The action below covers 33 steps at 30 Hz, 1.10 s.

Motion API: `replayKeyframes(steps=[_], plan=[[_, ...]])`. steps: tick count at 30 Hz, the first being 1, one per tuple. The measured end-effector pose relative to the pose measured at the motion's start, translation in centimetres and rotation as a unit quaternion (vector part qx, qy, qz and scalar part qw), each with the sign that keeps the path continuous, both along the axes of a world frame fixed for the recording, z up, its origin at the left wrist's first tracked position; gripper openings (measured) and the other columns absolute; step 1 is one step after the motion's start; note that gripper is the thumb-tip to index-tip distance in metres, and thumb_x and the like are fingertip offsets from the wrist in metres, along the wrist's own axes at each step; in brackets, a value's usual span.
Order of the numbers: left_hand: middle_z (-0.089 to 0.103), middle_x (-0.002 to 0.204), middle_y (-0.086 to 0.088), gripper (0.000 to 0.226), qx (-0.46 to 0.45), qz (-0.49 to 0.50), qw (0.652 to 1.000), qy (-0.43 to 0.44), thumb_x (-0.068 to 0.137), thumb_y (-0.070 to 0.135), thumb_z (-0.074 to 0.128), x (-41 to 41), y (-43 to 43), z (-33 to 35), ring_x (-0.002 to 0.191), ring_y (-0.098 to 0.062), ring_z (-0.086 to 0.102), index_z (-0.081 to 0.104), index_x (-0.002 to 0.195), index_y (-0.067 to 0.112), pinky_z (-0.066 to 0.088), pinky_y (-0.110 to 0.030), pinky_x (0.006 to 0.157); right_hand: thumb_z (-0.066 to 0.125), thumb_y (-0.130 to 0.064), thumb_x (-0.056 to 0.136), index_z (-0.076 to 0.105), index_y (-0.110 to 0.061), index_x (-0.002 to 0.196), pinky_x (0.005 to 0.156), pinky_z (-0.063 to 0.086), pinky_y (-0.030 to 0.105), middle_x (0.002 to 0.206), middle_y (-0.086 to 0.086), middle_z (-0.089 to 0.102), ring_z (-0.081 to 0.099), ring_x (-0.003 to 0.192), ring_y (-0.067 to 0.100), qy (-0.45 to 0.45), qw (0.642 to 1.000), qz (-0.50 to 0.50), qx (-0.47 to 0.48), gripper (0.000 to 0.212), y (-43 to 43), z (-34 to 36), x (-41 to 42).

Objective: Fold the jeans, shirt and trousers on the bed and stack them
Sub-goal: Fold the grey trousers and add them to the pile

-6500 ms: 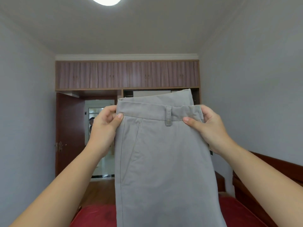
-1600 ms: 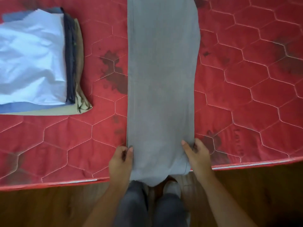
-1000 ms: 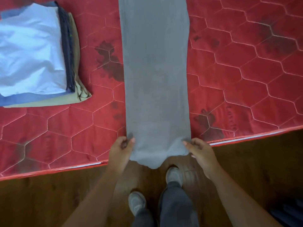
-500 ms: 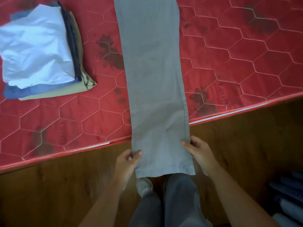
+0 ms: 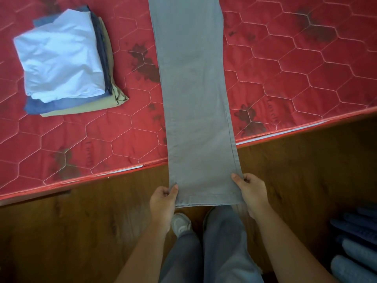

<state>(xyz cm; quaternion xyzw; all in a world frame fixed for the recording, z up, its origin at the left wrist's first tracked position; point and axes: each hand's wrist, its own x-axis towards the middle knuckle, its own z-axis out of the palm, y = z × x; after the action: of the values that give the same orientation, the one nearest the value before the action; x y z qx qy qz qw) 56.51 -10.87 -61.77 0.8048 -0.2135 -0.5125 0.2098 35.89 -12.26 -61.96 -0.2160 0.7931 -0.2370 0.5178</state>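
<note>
The grey trousers [image 5: 195, 94] lie folded lengthwise in one long strip across the red mattress [image 5: 295, 74], their hem end stretched out past the bed edge over the floor. My left hand [image 5: 163, 201] pinches the left hem corner and my right hand [image 5: 252, 193] pinches the right hem corner, holding the hem taut in the air. At the left of the mattress sits a stack of folded clothes [image 5: 65, 60]: a light blue shirt on top, blue jeans and a beige garment beneath. The waist end runs out of view at the top.
The bed's front edge [image 5: 122, 170] runs slantwise across the view, with brown wooden floor [image 5: 61, 231] below it. My own legs and a grey shoe [image 5: 180, 223] stand under the hem. Rolled blue and grey fabrics [image 5: 355, 248] lie at the bottom right.
I have stepped back from the bed, drawing the trouser hem off the mattress and out over the floor. Both hands keep hold of the hem corners.
</note>
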Motion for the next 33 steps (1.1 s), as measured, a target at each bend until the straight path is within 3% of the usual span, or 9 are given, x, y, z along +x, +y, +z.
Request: replayKeyframes(steps=[4, 9, 12, 16, 18, 22, 25, 30, 33], plan=[[0.052, 0.071, -0.005, 0.016, -0.047, -0.024, 0.998, -0.034, 0.087, 0.018, 0.061, 0.3, 0.3, 0.8, 0.066, -0.018, 0.051, 0.050, 0.081, 0.008, 0.041, -0.023, 0.056, 0.066, -0.022, 0.083, 0.055, -0.011, 0.093, 0.068, 0.049, 0.027, 0.091, 0.007, 0.063, 0.060, 0.085, 0.021, 0.018, 1.000, 0.025, -0.007, 0.019, 0.5, 0.7, 0.2], [0.066, 0.081, 0.000, 0.025, -0.119, 0.009, 0.993, 0.007, 0.086, 0.011, 0.062, 0.6, 1.6, 3.0, 0.074, -0.014, 0.066, 0.049, 0.106, 0.018, 0.054, -0.031, 0.066, 0.067, -0.012, 0.082, 0.047, -0.022, 0.106, 0.085, 0.054, 0.042, 0.103, 0.008, 0.061, 0.062, 0.095, 0.023, 0.002, 0.998, -0.008, -0.060, 0.033, 2.9, 2.6, 0.6], [0.062, 0.079, 0.010, 0.023, -0.140, 0.008, 0.990, 0.006, 0.086, 0.008, 0.061, 0.6, 2.8, 4.7, 0.067, 0.001, 0.063, 0.052, 0.103, 0.020, 0.054, -0.016, 0.058, 0.065, -0.011, 0.083, 0.050, -0.028, 0.094, 0.085, 0.052, 0.051, 0.099, 0.013, 0.062, 0.063, 0.094, 0.029, -0.015, 0.996, -0.032, -0.079, 0.025, 4.8, 4.4, 1.0], [0.061, 0.083, 0.005, 0.015, -0.132, -0.011, 0.991, 0.003, 0.087, 0.005, 0.059, 1.2, 5.5, 7.0, 0.068, 0.003, 0.061, 0.055, 0.099, 0.014, 0.048, -0.008, 0.056, 0.061, -0.009, 0.085, 0.053, -0.025, 0.088, 0.084, 0.052, 0.050, 0.095, 0.013, 0.063, 0.062, 0.091, 0.030, -0.026, 0.996, -0.026, -0.075, 0.017, 8.1, 7.2, 1.8], [0.061, 0.079, 0.003, 0.008, -0.119, -0.024, 0.993, 0.008, 0.086, 0.002, 0.058, 1.6, 7.2, 8.1, 0.065, 0.004, 0.059, 0.058, 0.091, 0.008, 0.046, -0.007, 0.056, 0.060, -0.008, 0.085, 0.055, -0.022, 0.087, 0.085, 0.053, 0.046, 0.093, 0.011, 0.064, 0.063, 0.091, 0.027, -0.031, 0.997, -0.030, -0.062, 0.016, 9.9, 8.1, 1.9], [0.065, 0.075, 0.000, 0.010, -0.060, -0.015, 0.997, 0.040, 0.085, 0.004, 0.061, 2.1, 9.8, 9.3, 0.068, -0.007, 0.060, 0.061, 0.079, 0.013, 0.049, -0.011, 0.059, 0.060, -0.008, 0.085, 0.057, -0.021, 0.087, 0.079, 0.052, 0.036, 0.091, 0.007, 0.065, 0.063, 0.090, 0.025, -0.032, 0.998, -0.045, -0.032, 0.014, 13.0, 9.3, 1.7], [0.066, 0.076, -0.001, 0.009, -0.044, 0.010, 0.997, 0.055, 0.084, 0.005, 0.062, 1.8, 10.2, 9.9, 0.066, -0.003, 0.062, 0.062, 0.078, 0.012, 0.050, -0.013, 0.060, 0.061, -0.009, 0.086, 0.058, -0.021, 0.085, 0.074, 0.052, 0.033, 0.087, 0.004, 0.064, 0.062, 0.087, 0.024, -0.025, 0.997, -0.071, -0.026, 0.012, 13.7, 9.8, 1.7], [0.064, 0.079, -0.001, 0.004, -0.070, -0.048, 0.995, 0.056, 0.085, 0.007, 0.061, 1.3, 6.2, 10.9, 0.062, 0.005, 0.059, 0.062, 0.083, 0.010, 0.048, -0.009, 0.059, 0.059, -0.012, 0.087, 0.058, -0.025, 0.083, 0.077, 0.053, 0.035, 0.087, -0.001, 0.063, 0.061, 0.084, 0.016, -0.009, 0.998, -0.044, -0.051, 0.014, 9.0, 10.6, 0.4], [0.064, 0.077, 0.001, 0.005, -0.103, -0.053, 0.992, 0.055, 0.087, 0.007, 0.059, 0.7, 2.4, 11.7, 0.062, 0.007, 0.058, 0.063, 0.086, 0.006, 0.046, -0.008, 0.058, 0.060, -0.016, 0.087, 0.060, -0.027, 0.084, 0.074, 0.052, 0.029, 0.089, -0.003, 0.064, 0.061, 0.085, 0.012, -0.020, 0.996, -0.017, -0.087, 0.011, 4.6, 11.0, -0.5]])
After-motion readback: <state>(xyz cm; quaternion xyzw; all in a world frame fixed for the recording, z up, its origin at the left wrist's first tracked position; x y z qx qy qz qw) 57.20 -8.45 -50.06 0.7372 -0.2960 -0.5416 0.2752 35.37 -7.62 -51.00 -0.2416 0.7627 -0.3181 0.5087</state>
